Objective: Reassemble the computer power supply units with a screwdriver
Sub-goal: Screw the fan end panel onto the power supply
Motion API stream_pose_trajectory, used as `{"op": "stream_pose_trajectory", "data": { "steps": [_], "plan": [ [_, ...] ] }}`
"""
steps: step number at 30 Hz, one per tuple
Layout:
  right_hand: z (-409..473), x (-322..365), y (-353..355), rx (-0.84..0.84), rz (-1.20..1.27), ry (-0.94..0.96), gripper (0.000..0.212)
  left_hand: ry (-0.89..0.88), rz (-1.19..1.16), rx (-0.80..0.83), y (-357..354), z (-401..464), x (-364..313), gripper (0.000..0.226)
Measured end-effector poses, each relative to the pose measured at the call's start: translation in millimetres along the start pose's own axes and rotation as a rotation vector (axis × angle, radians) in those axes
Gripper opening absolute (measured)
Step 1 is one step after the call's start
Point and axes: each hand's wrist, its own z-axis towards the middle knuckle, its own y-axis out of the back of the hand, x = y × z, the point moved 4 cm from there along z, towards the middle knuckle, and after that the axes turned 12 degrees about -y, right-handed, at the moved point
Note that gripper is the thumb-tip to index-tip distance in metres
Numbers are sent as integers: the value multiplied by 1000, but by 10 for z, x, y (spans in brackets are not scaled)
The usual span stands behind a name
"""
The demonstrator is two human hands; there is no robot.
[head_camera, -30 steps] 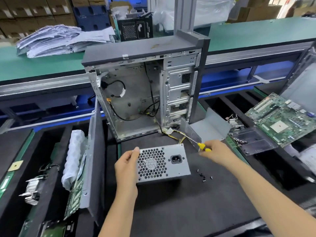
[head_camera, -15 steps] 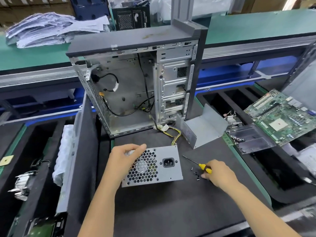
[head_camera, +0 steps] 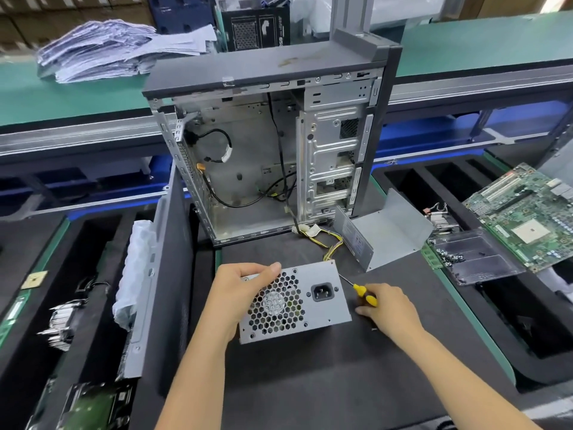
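Note:
A grey power supply unit [head_camera: 322,308] stands on the black mat, its honeycomb fan grille and power socket facing me. My left hand [head_camera: 238,293] grips its top left edge, thumb over the top. Just right of the unit, my right hand [head_camera: 387,308] holds a small screwdriver [head_camera: 364,293] with a yellow and black handle. Its thin shaft points up-left toward the unit's top right corner. Yellow and black cables [head_camera: 331,246] run from behind the unit toward the open case. A bent grey cover panel [head_camera: 387,234] lies behind to the right.
An open tower case [head_camera: 263,156] stands upright behind the unit. Its side panel [head_camera: 155,274] leans at the left. A motherboard [head_camera: 527,215] and a dark tray [head_camera: 477,259] with screws sit at the right. Foam compartments flank the mat.
My right hand moved from near the loose screws on the mat to beside the unit, with the screwdriver tip now near its top right corner. My left hand keeps its grip on the unit.

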Motion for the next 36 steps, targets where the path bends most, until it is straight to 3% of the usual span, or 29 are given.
{"op": "stream_pose_trajectory", "data": {
  "steps": [5, 9, 14, 19, 23, 36],
  "plan": [
    [57, -27, -22, 14, 11, 23, 11, -131, 172, 13, 29, 23, -52, 13],
    [9, -43, 196, -37, 191, 33, 34, -232, 335, 70, 37, 57, -125, 15],
    [-329, 374, 766, -1, 528, 208, 13, -371, 730, 297, -57, 142, -274, 31],
    [-683, 1097, 889, 108, 465, 470, 13, -327, 627, 412, -83, 158, -281, 45],
    [-657, 1240, 712, 25, 352, 460, 8, -331, 529, 447, -75, 154, -255, 47],
    [-702, 1151, 502, -178, 559, 598, 13, -343, 455, 447, -82, 191, -233, 43]
  ]
}}
